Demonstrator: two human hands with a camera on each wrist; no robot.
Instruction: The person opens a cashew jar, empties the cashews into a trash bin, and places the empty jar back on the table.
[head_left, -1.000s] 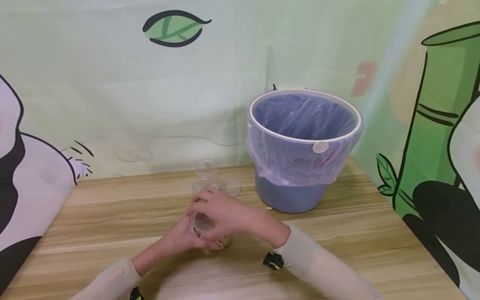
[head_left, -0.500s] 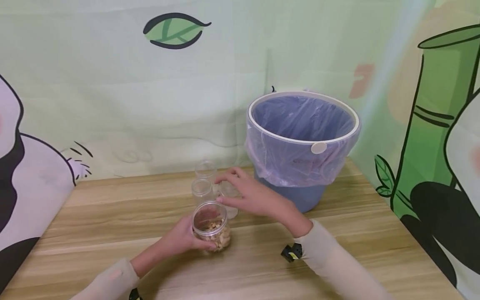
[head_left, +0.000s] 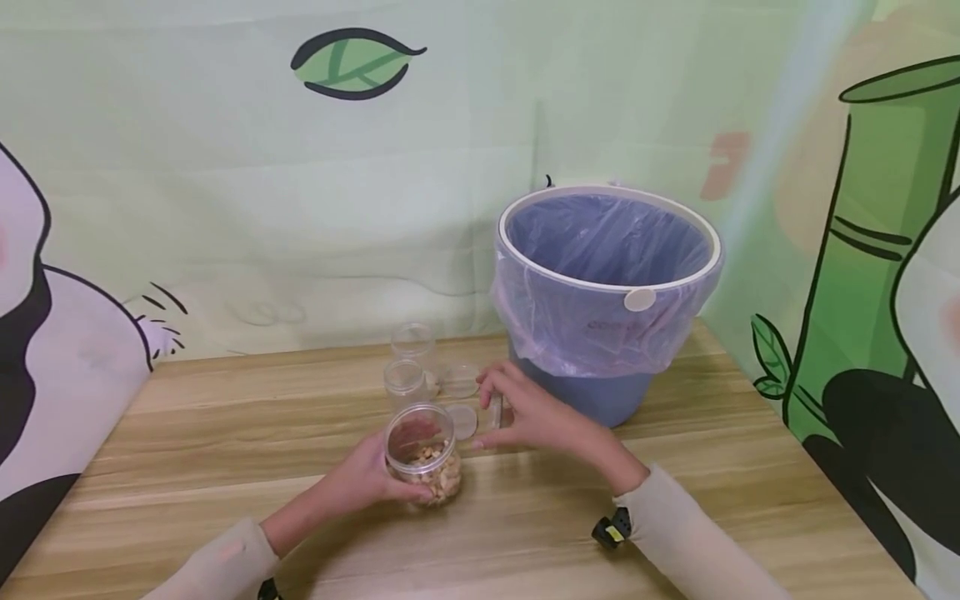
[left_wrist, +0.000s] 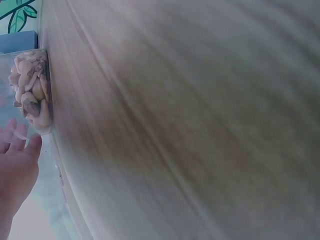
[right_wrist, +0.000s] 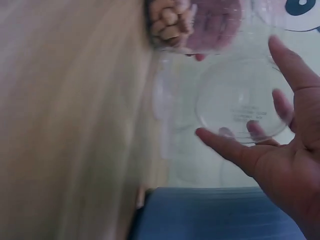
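In the head view my left hand (head_left: pixel 363 477) grips a clear, lidless jar (head_left: pixel 422 442) standing on the table. Light-brown, nut-like pieces (head_left: pixel 444 477) fill its lower part, and they show up close as nut-like pieces (left_wrist: pixel 32 90) in the left wrist view. To the right of this jar, my right hand (head_left: pixel 540 418) holds a clear round lid (head_left: pixel 496 411) on edge between thumb and fingers. The right wrist view shows that lid (right_wrist: pixel 240 97) from its flat side, apart from the jar. Part of the left hand is hidden behind the jar.
Two clear jars stand behind the held one: a nearer jar (head_left: pixel 406 387) and a farther jar (head_left: pixel 413 340). Beside them lie two clear lids, a near lid (head_left: pixel 462 422) and a far lid (head_left: pixel 459 381). A blue bin (head_left: pixel 577 400) with a plastic liner stands at the back right.
My right hand has come off the top of the jar with the lid, moving right and turning it on edge. The jar's mouth is now uncovered. My left hand keeps its hold.
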